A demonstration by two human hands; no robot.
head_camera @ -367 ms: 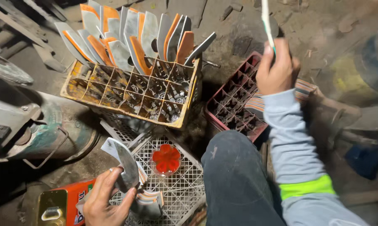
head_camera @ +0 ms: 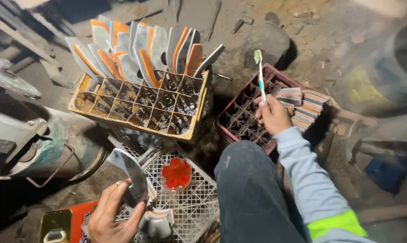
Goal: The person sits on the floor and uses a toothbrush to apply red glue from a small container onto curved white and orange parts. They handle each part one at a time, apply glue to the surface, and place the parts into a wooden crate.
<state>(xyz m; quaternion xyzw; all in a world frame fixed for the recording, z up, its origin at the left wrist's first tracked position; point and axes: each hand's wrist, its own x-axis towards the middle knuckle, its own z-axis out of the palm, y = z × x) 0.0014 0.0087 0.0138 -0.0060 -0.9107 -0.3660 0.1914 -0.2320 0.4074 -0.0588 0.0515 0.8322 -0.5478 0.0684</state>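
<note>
At the left edge of the frame we see a large grey-green machine body (head_camera: pixel 36 144) lying on the dirt floor (head_camera: pixel 329 36). Above centre sits a yellow compartment crate (head_camera: pixel 136 114), its back cells packed with upright curved blades (head_camera: pixel 140 54), grey metal with orange faces, while its front cells hold small dark metal bits. To the right of it stands a dark red compartment crate (head_camera: pixel 244 119), and a stack of orange-striped blades (head_camera: pixel 302 105) rests against its far right corner. At lower centre a white lattice crate (head_camera: pixel 190 198) carries a small clear bowl of red paint (head_camera: pixel 176 174). Our dark-trousered knee (head_camera: pixel 253 198) fills the bottom centre, just right of that crate. An orange tin (head_camera: pixel 66 222) shows at the lower left corner.

Our left hand (head_camera: pixel 111 216), at the bottom left, is curled around the lower end of a single grey blade (head_camera: pixel 129 173), holding it upright over the lattice crate near the paint bowl. Our right hand (head_camera: pixel 273 114), at centre right above the red crate, is closed around the handle of a toothbrush (head_camera: pixel 260 74), which points straight up with its bristled head at the top.
</note>
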